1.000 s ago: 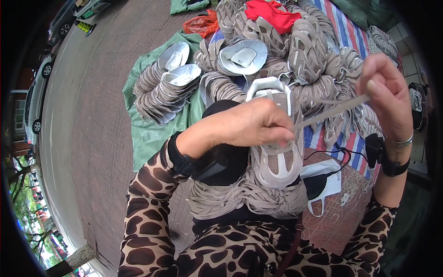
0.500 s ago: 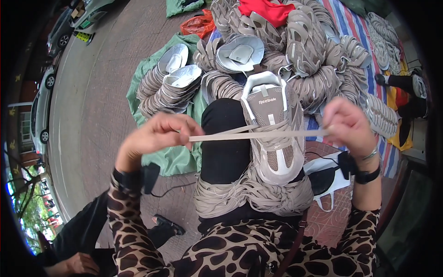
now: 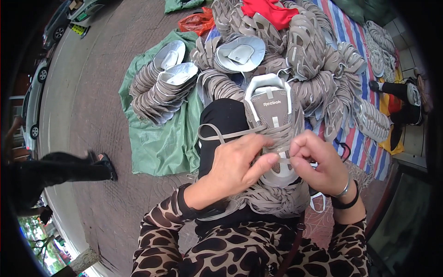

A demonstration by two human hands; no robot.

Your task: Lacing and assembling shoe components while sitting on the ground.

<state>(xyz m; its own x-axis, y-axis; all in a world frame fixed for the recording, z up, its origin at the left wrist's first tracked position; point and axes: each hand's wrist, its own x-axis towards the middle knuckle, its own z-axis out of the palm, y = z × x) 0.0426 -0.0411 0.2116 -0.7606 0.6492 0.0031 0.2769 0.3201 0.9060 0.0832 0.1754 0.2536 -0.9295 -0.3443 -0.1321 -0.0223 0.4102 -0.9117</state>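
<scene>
A taupe and white sneaker upper rests on my right thigh, toe toward me, with a flat beige shoelace threaded in part through its eyelets. One stretch of the lace loops out to the left over my dark trouser leg. My left hand is over the toe side, thumb and fingers curled at a short piece of lace. From the right, my right hand pinches the same piece between thumb and forefinger. My fingers partly hide the lower eyelets. A thick bundle of beige laces lies across my lap.
Nested stacks of shoe uppers lie on a green sheet. A large heap of uppers sits ahead on a striped sheet, with a red cloth on top. Another person's leg is at the left.
Both hands have moved inward from a lace stretched wide to the shoe's toe area. The lace now hangs in a loop at left. The person at left has shifted.
</scene>
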